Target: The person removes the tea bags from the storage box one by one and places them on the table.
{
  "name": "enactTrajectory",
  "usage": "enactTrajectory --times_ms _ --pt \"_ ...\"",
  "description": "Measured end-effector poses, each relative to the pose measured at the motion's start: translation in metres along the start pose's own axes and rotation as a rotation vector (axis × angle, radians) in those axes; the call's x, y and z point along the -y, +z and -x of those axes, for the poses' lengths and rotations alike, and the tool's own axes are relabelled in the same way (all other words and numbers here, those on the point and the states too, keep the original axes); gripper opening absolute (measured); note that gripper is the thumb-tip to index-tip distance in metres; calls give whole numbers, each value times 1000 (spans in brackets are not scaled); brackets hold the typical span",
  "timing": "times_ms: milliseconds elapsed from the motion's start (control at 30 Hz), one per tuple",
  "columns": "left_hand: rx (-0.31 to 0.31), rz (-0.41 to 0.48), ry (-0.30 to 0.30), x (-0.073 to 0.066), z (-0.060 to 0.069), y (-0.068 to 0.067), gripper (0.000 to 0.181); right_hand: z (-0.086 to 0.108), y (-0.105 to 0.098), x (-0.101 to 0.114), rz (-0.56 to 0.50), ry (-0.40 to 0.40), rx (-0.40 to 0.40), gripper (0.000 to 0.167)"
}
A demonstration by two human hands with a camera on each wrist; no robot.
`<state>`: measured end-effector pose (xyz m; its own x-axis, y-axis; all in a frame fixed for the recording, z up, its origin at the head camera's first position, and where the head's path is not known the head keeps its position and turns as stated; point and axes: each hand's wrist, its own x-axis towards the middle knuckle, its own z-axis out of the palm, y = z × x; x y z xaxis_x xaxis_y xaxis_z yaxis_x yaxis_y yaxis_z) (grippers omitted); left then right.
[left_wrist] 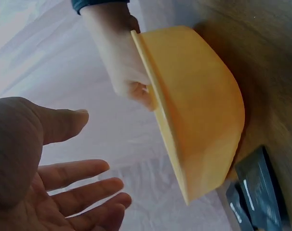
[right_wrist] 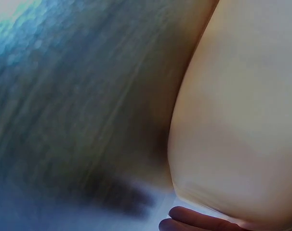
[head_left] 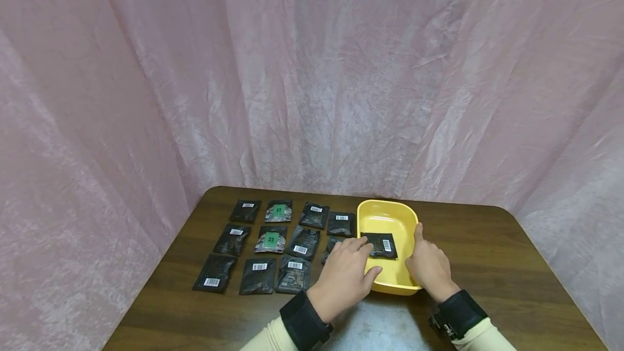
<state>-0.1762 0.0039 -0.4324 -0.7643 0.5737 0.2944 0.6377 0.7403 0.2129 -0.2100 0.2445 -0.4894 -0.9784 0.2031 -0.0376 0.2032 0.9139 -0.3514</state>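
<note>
A yellow plastic tub (head_left: 387,276) stands on the table with one flat black packet (head_left: 383,246) inside, its white barcode label facing up. My right hand (head_left: 431,265) grips the tub's right rim. In the right wrist view, two of its fingertips (right_wrist: 199,217) show beside the tub's outer wall (right_wrist: 237,106). Over the tub's left side hovers my left hand (head_left: 343,272), near the packet. The left wrist view shows that hand (left_wrist: 73,192) with thumb and fingers spread apart, holding nothing. It hides part of another black packet (head_left: 329,248) left of the tub.
Several black packets lie in rough rows to the tub's left, most with barcodes up. Two, an upper one (head_left: 278,210) and a lower one (head_left: 271,239), show green labels. The wooden table (head_left: 507,264) extends right; a pink curtain (head_left: 331,80) hangs behind it.
</note>
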Motion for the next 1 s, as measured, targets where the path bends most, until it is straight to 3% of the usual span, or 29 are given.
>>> enactTrajectory --times_ms 300,500,633,767,1000 --pt "14 -81 98 -6 -32 22 44 2 -2 0 -10 -30 -6 93" --pt "55 -201 127 2 -56 45 43 2 -1 0 -1 -31 -17 94" --pt "97 -224 125 10 -67 59 38 2 0 0 6 -44 -26 94" --pt "169 -240 121 13 -76 70 42 2 0 -1 24 -66 -47 94" --pt "369 -337 70 19 -92 83 67 2 -1 -1 31 -68 -43 94"
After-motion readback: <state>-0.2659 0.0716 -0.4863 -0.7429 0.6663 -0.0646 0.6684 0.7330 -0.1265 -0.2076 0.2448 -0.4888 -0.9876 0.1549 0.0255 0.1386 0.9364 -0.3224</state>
